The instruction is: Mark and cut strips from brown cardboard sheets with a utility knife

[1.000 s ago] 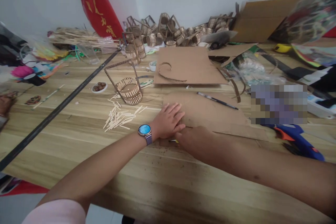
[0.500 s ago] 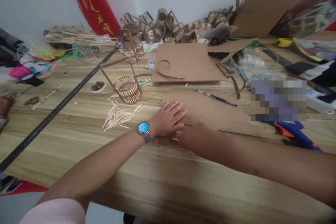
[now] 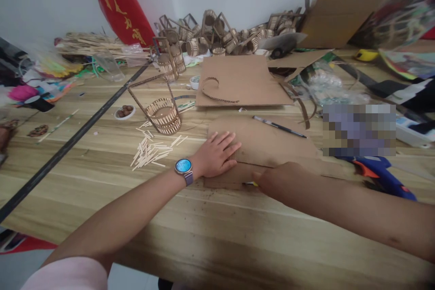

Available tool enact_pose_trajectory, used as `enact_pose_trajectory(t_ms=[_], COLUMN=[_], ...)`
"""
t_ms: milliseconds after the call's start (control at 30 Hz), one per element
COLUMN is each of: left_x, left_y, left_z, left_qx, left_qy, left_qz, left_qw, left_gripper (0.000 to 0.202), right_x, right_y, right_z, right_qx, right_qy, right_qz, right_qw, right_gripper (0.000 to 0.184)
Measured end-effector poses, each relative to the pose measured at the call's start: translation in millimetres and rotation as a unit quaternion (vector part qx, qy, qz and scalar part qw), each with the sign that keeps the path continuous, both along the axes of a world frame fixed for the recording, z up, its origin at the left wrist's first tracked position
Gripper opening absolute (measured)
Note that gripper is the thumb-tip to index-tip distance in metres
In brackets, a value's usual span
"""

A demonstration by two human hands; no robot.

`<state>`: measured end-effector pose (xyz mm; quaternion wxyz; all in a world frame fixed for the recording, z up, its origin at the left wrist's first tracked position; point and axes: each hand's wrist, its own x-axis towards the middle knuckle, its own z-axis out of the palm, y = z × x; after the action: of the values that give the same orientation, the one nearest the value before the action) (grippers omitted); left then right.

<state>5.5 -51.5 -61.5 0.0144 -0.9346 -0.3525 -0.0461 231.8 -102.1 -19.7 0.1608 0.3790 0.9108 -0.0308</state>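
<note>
My left hand (image 3: 217, 155) lies flat with fingers spread, pressing on a brown cardboard sheet (image 3: 272, 138). A watch (image 3: 184, 166) is on that wrist. To its right, my right hand (image 3: 273, 180) is closed around a small yellow utility knife (image 3: 252, 184); only its thin tip and a bit of yellow show, the rest being hidden in the fist. The tip touches the cardboard near its front edge. A dark slit runs across the sheet between the hands. On the sheet's far part rests a black pen (image 3: 280, 127).
A small stick basket (image 3: 163, 118) with a tall handle stands behind loose short sticks (image 3: 149, 152). Beside it is a bowl of brown nuts (image 3: 124, 112). Another cardboard piece (image 3: 244, 79) lies farther back. A blue glue gun (image 3: 387, 179) sits at right.
My right hand has slid to the right along the cardboard with the knife, away from my left hand, and more of the slit shows. The left hand stays on the sheet.
</note>
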Motion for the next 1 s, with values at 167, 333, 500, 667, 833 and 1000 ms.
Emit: enact_pose_trajectory(t_ms=[167, 333, 500, 667, 833, 1000], left_x=[0.2, 1.4, 1.6, 1.5, 1.9, 1.9], left_y=[0.1, -0.2, -0.5, 1.4, 3.3, 3.9], left_z=[0.7, -1.7, -4.5, -8.6, -11.0, -11.8], left_qx=[-0.005, 0.009, 0.026, 0.046, 0.053, 0.056], left_qy=[0.003, -0.018, -0.021, -0.011, -0.003, -0.015], left_qz=[0.004, 0.003, 0.007, 0.006, 0.004, 0.002], left_qw=[1.000, 1.000, 0.999, 0.999, 0.999, 0.998], left_gripper=[0.058, 0.057, 0.056, 0.055, 0.053, 0.053], right_x=[22.8, 46.7, 8.3, -54.9, -74.9, -73.1], right_y=[4.5, 20.1, 9.1, 0.8, 2.4, 0.6], right_z=[9.9, 17.3, 18.3, 15.2, 15.6, 15.3], right_qx=[-0.034, -0.163, -0.130, -0.014, 0.020, 0.037], right_qy=[-0.009, 0.151, 0.121, 0.026, -0.018, -0.031], right_qz=[0.001, -0.014, -0.039, 0.016, 0.020, 0.028], right_qw=[0.999, 0.975, 0.983, 0.999, 0.999, 0.998], right_gripper=[0.017, 0.038, 0.033, 0.031, 0.038, 0.037])
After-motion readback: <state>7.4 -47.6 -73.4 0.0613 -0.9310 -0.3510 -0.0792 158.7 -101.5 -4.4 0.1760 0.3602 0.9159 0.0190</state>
